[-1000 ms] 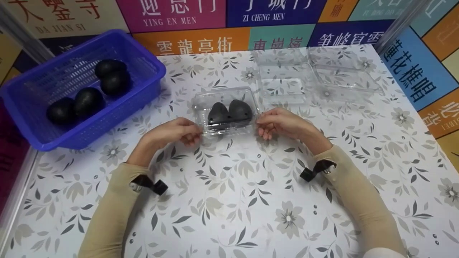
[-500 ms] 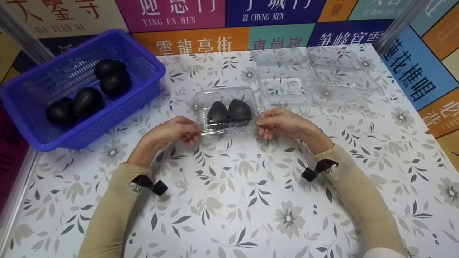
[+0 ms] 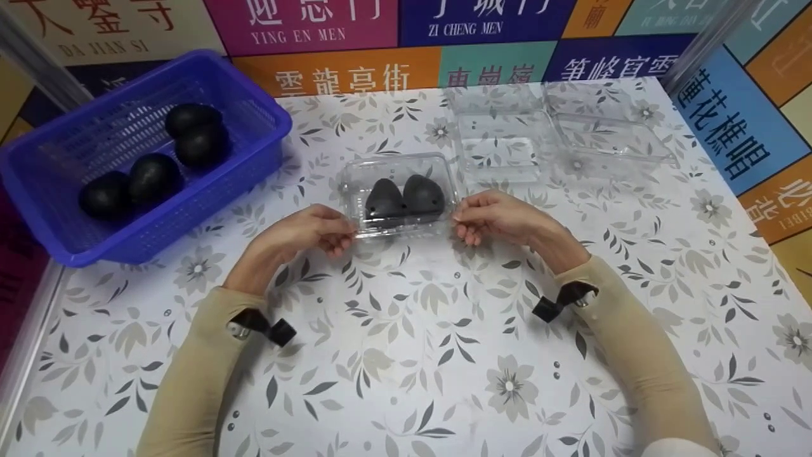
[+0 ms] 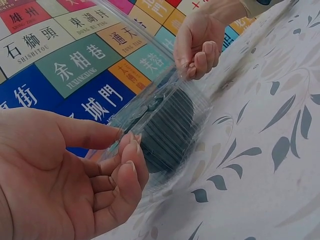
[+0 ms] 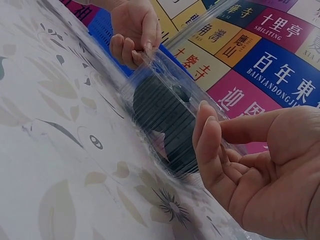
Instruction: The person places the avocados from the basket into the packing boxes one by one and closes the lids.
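A clear plastic clamshell box (image 3: 406, 231) stands mid-table with its lid down over two dark, egg-shaped fruits like avocados (image 3: 424, 192). At the box's near left corner, my left hand (image 3: 307, 231) pinches the rim between thumb and fingers. My right hand (image 3: 501, 219) does likewise at the near right corner. In the left wrist view, the left thumb and forefinger meet at the lid edge, and a ribbed box wall crosses a dark fruit (image 4: 167, 132). The right wrist view has the right fingertips (image 5: 206, 122) on the rim. Whether the lid is latched I cannot tell.
At the back left a blue plastic basket (image 3: 143, 244) holds several black fruits (image 3: 155, 178). Two clear boxes, one behind the held box (image 3: 501, 171) and one farther right (image 3: 615, 152), stand with lids raised. A wall of coloured signs (image 3: 355, 73) borders the table's back.
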`<state>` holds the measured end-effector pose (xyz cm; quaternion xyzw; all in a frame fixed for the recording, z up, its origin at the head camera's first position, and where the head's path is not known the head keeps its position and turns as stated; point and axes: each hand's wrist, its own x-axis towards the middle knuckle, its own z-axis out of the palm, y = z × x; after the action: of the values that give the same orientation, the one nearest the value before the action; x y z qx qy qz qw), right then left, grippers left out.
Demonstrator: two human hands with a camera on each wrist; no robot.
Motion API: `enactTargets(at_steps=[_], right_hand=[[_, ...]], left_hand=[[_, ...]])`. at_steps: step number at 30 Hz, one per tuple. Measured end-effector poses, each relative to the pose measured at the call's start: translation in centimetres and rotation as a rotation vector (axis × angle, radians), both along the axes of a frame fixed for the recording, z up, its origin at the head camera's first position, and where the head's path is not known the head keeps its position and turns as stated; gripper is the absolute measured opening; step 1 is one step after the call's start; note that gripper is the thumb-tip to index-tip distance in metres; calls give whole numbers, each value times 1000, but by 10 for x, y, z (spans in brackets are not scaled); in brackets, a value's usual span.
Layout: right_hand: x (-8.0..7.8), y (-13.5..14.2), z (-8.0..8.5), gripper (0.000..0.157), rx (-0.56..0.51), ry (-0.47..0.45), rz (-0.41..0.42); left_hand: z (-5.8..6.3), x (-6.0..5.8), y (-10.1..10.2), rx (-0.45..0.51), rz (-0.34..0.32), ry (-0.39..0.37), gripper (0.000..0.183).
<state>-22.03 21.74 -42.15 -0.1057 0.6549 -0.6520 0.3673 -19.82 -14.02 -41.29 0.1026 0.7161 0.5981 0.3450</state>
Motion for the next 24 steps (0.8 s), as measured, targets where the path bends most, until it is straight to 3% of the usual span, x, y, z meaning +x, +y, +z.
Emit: enactTargets(at_steps=[15, 24], right_hand=[[-1, -2, -3, 18, -10, 11, -9], [-3, -8, -5, 14, 3, 21, -89]], left_hand=[[-1, 0, 1, 5, 31, -15, 18], [-2, -4, 0, -3, 48, 0, 22]])
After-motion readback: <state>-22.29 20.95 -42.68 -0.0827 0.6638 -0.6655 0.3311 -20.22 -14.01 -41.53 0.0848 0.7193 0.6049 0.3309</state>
